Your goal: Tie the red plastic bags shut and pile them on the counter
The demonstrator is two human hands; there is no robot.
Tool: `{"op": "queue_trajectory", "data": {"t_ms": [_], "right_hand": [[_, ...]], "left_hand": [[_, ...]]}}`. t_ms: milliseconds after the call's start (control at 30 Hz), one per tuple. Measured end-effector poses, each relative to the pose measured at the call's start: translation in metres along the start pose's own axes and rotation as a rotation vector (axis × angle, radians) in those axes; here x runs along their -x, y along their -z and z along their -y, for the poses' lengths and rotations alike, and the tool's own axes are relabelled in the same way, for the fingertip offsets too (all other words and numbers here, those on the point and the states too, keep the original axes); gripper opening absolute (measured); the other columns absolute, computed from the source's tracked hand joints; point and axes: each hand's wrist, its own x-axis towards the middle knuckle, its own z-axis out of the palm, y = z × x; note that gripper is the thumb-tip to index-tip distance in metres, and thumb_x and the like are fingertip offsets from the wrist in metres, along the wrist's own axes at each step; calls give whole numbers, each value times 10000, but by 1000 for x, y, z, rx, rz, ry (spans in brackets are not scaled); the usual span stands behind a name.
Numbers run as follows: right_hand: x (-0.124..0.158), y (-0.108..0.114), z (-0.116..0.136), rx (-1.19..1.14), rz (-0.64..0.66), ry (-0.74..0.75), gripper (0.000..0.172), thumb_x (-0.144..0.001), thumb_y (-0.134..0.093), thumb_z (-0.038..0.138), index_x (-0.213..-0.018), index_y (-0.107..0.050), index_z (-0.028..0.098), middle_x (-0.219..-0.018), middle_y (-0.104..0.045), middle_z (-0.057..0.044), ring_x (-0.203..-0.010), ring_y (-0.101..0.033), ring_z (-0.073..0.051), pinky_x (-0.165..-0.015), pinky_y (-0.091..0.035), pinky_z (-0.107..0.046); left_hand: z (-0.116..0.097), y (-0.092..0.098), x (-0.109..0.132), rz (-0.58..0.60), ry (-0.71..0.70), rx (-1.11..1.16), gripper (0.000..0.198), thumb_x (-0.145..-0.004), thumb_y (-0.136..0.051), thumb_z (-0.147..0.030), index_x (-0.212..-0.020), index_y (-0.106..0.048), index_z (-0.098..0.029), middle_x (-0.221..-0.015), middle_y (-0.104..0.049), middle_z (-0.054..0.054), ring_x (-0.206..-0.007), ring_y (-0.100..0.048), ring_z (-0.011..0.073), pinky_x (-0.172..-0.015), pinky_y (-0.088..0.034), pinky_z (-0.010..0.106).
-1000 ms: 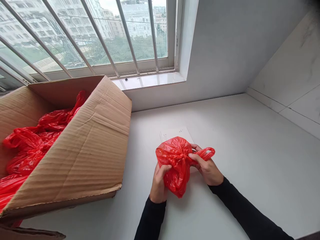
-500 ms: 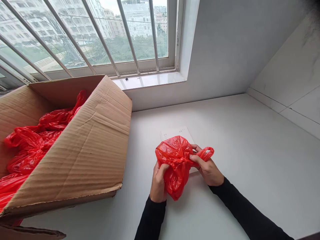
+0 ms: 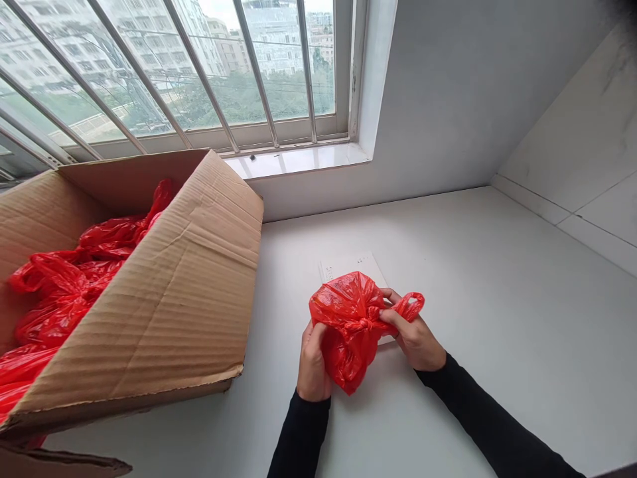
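Both hands hold a crumpled red plastic bag [image 3: 348, 325] just above the white counter. My left hand [image 3: 312, 364] is closed around the bag's left lower side. My right hand [image 3: 413, 335] pinches the twisted neck of the bag, and a red handle loop [image 3: 412, 305] sticks out past its fingers. A white paper sheet [image 3: 352, 265] lies on the counter right behind the bag, partly hidden by it.
A big open cardboard box [image 3: 164, 305] stands at the left, holding several red plastic bags [image 3: 64, 285]. A barred window [image 3: 199, 73] and its sill run along the back. A tiled wall [image 3: 582, 153] bounds the white counter [image 3: 497, 299] at the right.
The bag has been pulled slightly tighter and its handle loop has shifted a little left. My left hand has slid slightly down the bag. The box has not moved.
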Motion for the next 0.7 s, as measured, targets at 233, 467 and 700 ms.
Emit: {"op": "queue_trajectory", "data": {"t_ms": [233, 467, 700], "right_hand": [[-1, 1, -2, -29, -8, -3, 276, -857, -613, 270, -1132, -587, 254, -888, -688, -1, -725, -615, -169, -713, -469, -303], [0, 1, -1, -38, 67, -7, 206, -868, -582, 225, -1071, -607, 249, -913, -685, 3, -731, -612, -159, -675, -437, -279], [0, 0, -2, -6, 29, 10, 239, -871, -574, 243, -1106, -614, 254, -950, -690, -9, -741, -608, -168, -681, -444, -292]], "left_hand": [[0, 1, -1, 20, 18, -10, 227, -842, -689, -317, -1034, -685, -196, -984, -749, 44, -873, -697, 225, -800, -526, 318], [3, 5, -3, 21, 24, -32, 316, -807, -755, -339, -1090, -683, -218, -924, -757, 25, -817, -706, 199, -785, -524, 301], [1, 3, -2, 16, 0, -36, 208, -825, -717, -345, -959, -710, -186, -899, -758, 37, -827, -699, 219, -764, -523, 304]]}}
